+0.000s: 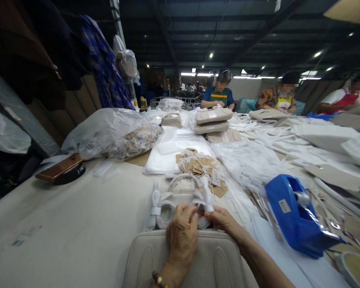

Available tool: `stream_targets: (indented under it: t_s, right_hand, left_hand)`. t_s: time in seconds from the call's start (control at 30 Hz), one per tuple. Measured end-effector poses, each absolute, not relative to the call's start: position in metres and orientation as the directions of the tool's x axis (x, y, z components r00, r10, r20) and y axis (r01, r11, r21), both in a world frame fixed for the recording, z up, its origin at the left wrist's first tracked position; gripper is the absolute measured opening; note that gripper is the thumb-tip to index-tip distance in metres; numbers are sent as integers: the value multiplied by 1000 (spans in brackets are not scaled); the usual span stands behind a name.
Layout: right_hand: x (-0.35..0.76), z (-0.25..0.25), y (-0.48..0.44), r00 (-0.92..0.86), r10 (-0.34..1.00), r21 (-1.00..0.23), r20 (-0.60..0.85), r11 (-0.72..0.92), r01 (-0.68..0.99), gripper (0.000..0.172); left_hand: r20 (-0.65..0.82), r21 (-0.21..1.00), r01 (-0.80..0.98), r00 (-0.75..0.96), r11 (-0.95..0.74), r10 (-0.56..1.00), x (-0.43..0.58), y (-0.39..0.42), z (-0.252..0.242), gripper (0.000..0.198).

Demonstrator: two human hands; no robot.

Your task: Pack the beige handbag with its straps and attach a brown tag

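A beige handbag (pixel 198 264) lies flat at the table's near edge, right below me. My left hand (pixel 181 236) rests on its top edge with fingers curled, pinching a small part near the bag's white-wrapped handle (pixel 183 186). My right hand (pixel 220 219) comes in from the right, fingers pinched on the same small piece beside a white wrapped strap (pixel 208 198). What exactly sits between the fingertips is too small to name. A white bundled strap (pixel 156 204) lies just left of my hands.
A pile of brown paper tags (pixel 202 166) lies beyond the bag. A blue tape dispenser (pixel 297 216) stands to the right. A clear plastic sack (pixel 114 134) and a phone (pixel 60 168) sit at left. Stacked beige bags (pixel 213 120) and several seated people are farther back.
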State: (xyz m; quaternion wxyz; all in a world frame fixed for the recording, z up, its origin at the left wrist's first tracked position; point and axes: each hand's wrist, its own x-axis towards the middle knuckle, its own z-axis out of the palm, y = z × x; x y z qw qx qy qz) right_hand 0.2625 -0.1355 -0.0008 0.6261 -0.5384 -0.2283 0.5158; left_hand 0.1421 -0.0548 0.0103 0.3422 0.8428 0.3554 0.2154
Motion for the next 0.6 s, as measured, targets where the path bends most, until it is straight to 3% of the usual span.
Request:
stream_targets:
  t_s: [0.17, 0.33, 0.47, 0.53, 0.6]
  right_hand:
    - [263, -2, -136, 351, 899, -933, -260, -141, -330, 31]
    - [266, 0, -133, 348, 904, -963, -246, -188, -193, 36]
    - [265, 18, -136, 461, 851, -946, -250, -316, 70, 29]
    - [256, 25, -142, 625, 775, -865, -95, -375, 333, 26]
    - [241, 23, -147, 648, 725, -668, 233, -366, 648, 20]
  left_hand:
    - [95, 526, 577, 690, -625, 717, 147, -57, 11, 24]
    - [90, 551, 639, 594, -537, 799, 153, -59, 6, 16]
    - [91, 565, 648, 567, -511, 819, 154, -58, 7, 11]
    - [100, 570, 638, 571, -517, 815, 153, -58, 8, 11]
    - [107, 575, 627, 580, -526, 808, 152, -56, 7, 11]
